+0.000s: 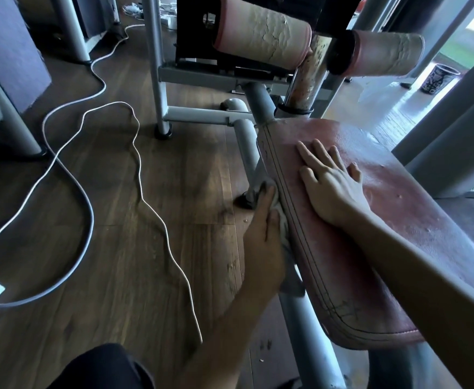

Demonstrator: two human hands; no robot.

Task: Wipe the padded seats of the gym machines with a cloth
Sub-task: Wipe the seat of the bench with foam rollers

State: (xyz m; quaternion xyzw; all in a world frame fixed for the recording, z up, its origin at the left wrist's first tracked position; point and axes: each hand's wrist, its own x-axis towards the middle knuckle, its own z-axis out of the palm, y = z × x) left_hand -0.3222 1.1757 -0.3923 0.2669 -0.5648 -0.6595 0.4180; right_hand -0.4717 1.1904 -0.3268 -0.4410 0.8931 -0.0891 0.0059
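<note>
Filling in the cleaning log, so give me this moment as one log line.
left hand presses cloth on side edge of padded seat | right hand flat on seat top | phase: wiping side

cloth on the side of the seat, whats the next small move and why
Probably slide the left hand with the cloth back along the stitched side of the seat toward the near corner. The cloth is pressed against that side about halfway along, the near stretch looks scuffed, and the right hand lies flat on top, steadying it.
</note>
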